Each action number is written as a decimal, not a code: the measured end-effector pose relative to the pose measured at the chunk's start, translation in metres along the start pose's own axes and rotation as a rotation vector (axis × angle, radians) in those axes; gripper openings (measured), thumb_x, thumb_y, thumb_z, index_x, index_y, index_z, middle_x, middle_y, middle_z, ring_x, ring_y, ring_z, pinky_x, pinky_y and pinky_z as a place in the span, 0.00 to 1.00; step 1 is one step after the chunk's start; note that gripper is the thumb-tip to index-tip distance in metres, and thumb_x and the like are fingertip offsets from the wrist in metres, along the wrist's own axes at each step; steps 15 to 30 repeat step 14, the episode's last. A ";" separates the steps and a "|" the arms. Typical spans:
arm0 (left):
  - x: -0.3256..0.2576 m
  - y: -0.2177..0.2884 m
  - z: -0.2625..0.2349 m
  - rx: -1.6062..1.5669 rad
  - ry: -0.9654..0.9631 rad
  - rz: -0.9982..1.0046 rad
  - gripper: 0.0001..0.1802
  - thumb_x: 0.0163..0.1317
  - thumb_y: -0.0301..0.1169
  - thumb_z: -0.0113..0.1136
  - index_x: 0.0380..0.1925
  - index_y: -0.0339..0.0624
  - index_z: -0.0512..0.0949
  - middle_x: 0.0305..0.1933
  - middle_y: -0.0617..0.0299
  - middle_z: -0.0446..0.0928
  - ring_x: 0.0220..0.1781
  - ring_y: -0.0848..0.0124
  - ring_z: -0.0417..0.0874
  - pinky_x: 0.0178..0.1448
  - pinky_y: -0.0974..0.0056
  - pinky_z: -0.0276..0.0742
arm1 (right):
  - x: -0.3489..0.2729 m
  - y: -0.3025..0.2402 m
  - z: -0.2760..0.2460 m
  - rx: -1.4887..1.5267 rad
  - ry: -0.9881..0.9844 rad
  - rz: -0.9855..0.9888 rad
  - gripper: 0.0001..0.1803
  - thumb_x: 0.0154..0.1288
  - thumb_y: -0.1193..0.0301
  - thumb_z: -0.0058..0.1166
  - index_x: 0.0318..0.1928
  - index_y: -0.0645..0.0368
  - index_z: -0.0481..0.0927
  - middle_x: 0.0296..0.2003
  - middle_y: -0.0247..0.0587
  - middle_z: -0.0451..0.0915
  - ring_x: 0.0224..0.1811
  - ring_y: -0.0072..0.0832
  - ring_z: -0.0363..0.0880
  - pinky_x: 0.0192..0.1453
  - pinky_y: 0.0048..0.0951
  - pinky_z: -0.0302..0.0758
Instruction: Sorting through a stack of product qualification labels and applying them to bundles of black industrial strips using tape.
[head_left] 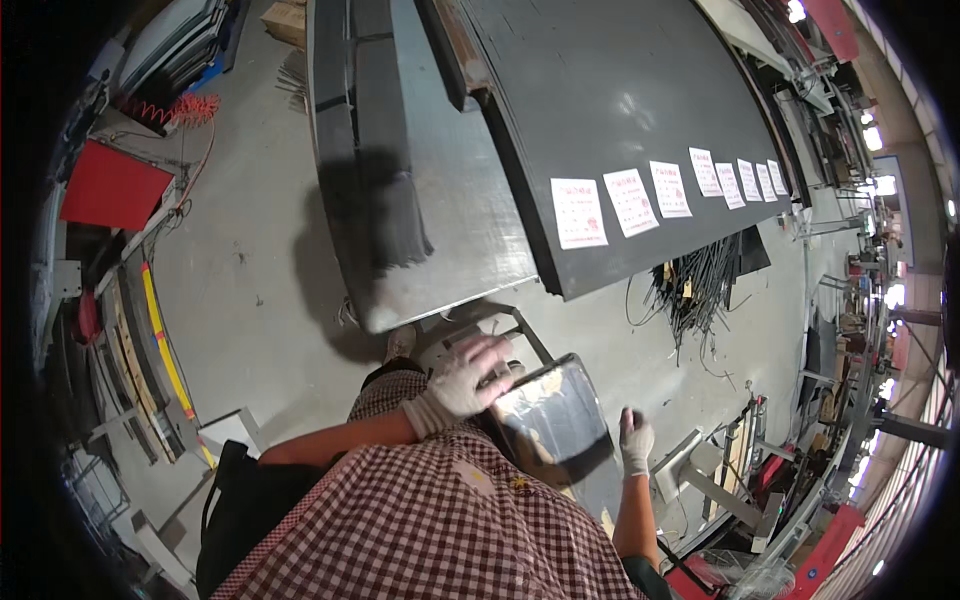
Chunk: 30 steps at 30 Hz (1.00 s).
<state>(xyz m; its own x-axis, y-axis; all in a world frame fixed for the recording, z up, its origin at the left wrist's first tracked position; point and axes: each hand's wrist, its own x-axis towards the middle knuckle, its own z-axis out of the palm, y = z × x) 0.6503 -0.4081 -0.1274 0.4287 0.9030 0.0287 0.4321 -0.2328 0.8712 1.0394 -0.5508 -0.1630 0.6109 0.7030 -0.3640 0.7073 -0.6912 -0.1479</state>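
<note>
My left hand [462,380], in a white work glove, grips the top left corner of a dark rectangular plate [553,418] wrapped in shiny clear film. The plate is tilted against my checked shirt, close to my body. My right hand [635,441], also gloved, sits just right of the plate's lower right edge with its fingers curled. Whether it touches the plate is hard to tell.
A large stack of dark sheets [610,120] with several white paper labels [578,212] lies ahead. A lower grey sheet pile [420,200] sits to its left. A bundle of thin black rods [695,290] lies on the floor. A red cart [112,187] stands at the left.
</note>
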 end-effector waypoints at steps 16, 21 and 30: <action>0.041 0.035 0.142 -0.032 -0.257 -0.609 0.30 0.58 0.49 0.67 0.52 0.36 0.79 0.46 0.46 0.83 0.48 0.58 0.84 0.55 0.60 0.77 | 0.040 0.290 0.078 0.885 -0.755 0.352 0.26 0.62 0.50 0.63 0.50 0.59 0.85 0.40 0.37 0.84 0.49 0.21 0.75 0.58 0.32 0.72; 0.041 0.035 0.142 -0.032 -0.257 -0.609 0.30 0.58 0.49 0.67 0.52 0.36 0.79 0.46 0.46 0.83 0.48 0.58 0.84 0.55 0.60 0.77 | 0.040 0.290 0.078 0.885 -0.755 0.352 0.26 0.62 0.50 0.63 0.50 0.59 0.85 0.40 0.37 0.84 0.49 0.21 0.75 0.58 0.32 0.72; 0.041 0.035 0.142 -0.032 -0.257 -0.609 0.30 0.58 0.49 0.67 0.52 0.36 0.79 0.46 0.46 0.83 0.48 0.58 0.84 0.55 0.60 0.77 | 0.040 0.290 0.078 0.885 -0.755 0.352 0.26 0.62 0.50 0.63 0.50 0.59 0.85 0.40 0.37 0.84 0.49 0.21 0.75 0.58 0.32 0.72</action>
